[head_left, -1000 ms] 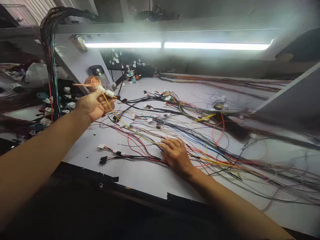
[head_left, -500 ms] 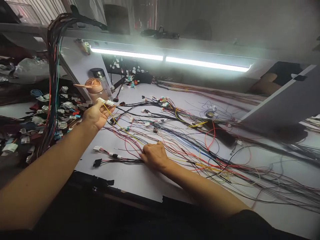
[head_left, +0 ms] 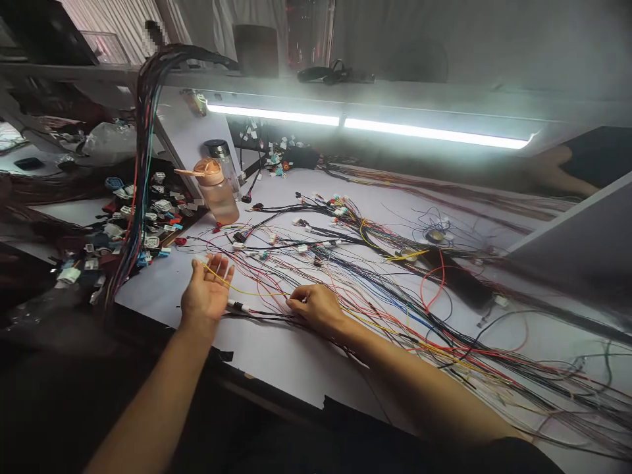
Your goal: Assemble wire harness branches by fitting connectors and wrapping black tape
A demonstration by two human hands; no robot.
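My left hand (head_left: 206, 293) is palm up over the front left of the table, its thumb and forefinger pinched on the end of a yellow wire (head_left: 241, 290). What sits at that wire's tip is too small to make out. The wire runs right to my right hand (head_left: 316, 308), whose thumb and forefinger are closed around it. Beneath both hands, black wires (head_left: 266, 316) with a black-and-white connector (head_left: 239, 306) lie on the table. Behind the left hand, a white connector (head_left: 237, 247) on a black cable rests among other wires.
A pink bottle (head_left: 220, 197) and a clear dark-lidded bottle (head_left: 220, 153) stand at the back left. Loose connectors (head_left: 158, 217) pile up at the left, beside a hanging wire bundle (head_left: 143, 158). A lit tube lamp (head_left: 434, 133) runs under the shelf. Another person's arm (head_left: 553, 168) shows at far right.
My left hand has come down and nearer, away from the pink bottle, with the yellow wire. The white connector on black cable seen at its fingers now lies on the table. The view has shifted.
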